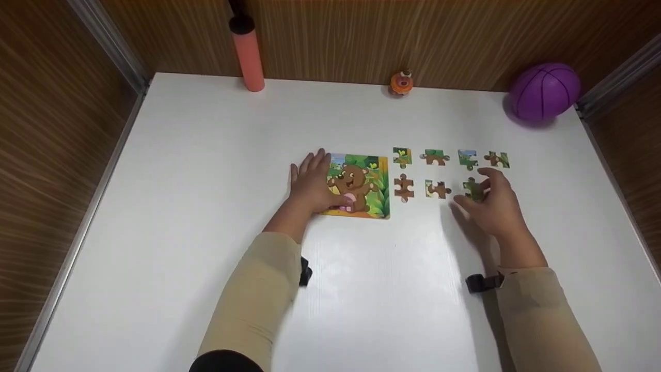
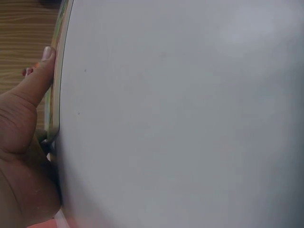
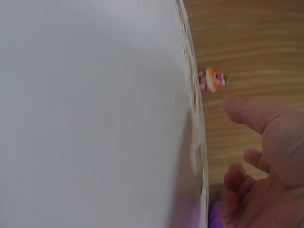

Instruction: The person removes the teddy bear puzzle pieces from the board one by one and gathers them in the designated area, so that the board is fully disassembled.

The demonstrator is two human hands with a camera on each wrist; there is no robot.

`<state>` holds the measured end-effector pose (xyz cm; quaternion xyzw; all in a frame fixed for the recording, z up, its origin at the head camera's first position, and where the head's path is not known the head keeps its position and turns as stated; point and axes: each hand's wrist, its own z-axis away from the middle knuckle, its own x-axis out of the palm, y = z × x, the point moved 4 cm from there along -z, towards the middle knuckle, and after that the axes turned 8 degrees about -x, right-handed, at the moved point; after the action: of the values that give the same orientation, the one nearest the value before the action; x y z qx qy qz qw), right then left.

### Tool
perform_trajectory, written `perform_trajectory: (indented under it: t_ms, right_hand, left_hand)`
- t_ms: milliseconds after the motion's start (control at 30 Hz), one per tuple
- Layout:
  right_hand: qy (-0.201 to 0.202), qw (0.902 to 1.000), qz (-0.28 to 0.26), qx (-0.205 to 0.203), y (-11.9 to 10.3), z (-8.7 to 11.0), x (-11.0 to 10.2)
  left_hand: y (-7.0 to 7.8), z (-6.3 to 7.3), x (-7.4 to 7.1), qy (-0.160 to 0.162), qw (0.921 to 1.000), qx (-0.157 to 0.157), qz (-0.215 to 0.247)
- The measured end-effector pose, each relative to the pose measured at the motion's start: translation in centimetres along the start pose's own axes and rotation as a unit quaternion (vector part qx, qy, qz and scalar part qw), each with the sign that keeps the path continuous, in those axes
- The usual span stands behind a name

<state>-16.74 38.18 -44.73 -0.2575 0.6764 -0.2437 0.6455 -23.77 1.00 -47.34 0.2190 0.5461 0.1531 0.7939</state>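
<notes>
A square bear puzzle (image 1: 361, 181) lies on the white table. My left hand (image 1: 312, 188) rests over its left side, fingers spread and straight along the left edge, thumb on the picture. The left wrist view shows the thumb (image 2: 40, 76) against the board's face. To the right, loose puzzle pieces sit in two rows. My right hand (image 1: 493, 201) hovers over the right end of the lower row, around a green piece (image 1: 472, 189) that it partly hides. In the right wrist view the thumb (image 3: 256, 113) and fingers stand apart, with nothing between them.
Other loose pieces include a brown one (image 1: 404, 188), one with a yellow bird (image 1: 402, 157) and a blue-sky one (image 1: 468, 159). Along the back wall stand a coral tube (image 1: 249, 59), a small orange figurine (image 1: 401, 83) and a purple ball (image 1: 545, 92).
</notes>
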Motion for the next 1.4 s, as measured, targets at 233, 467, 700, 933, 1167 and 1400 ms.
perform_trajectory:
  t_ms: [233,467,700,933,1167,1400]
  right_hand:
    - [-0.010,0.9982,0.013,-0.057,-3.6,0.9,2.8]
    - [-0.094,0.9929,0.024,-0.069,-6.7,1.5,6.6]
    - [-0.130,0.9846,0.025,-0.114,-10.2,0.7,9.6]
    - [-0.148,0.9790,0.032,-0.137,-12.1,-0.5,11.6]
    - [-0.149,0.9794,0.055,-0.125,-12.7,-0.9,12.9]
    - [-0.142,0.9847,0.023,-0.098,-12.5,-1.1,13.2]
  left_hand:
    - [0.2,-0.1,0.4,0.005,1.0000,0.002,-0.004]
    - [0.3,-0.1,0.5,0.005,0.9999,0.007,-0.011]
    - [0.1,-0.3,0.5,0.005,0.9999,0.002,-0.012]
    - [0.1,-0.4,0.3,0.008,0.9999,0.005,-0.013]
    - [0.2,-0.4,0.5,0.008,0.9997,0.006,-0.023]
    - [0.3,-0.3,0.5,-0.003,0.9998,0.009,-0.019]
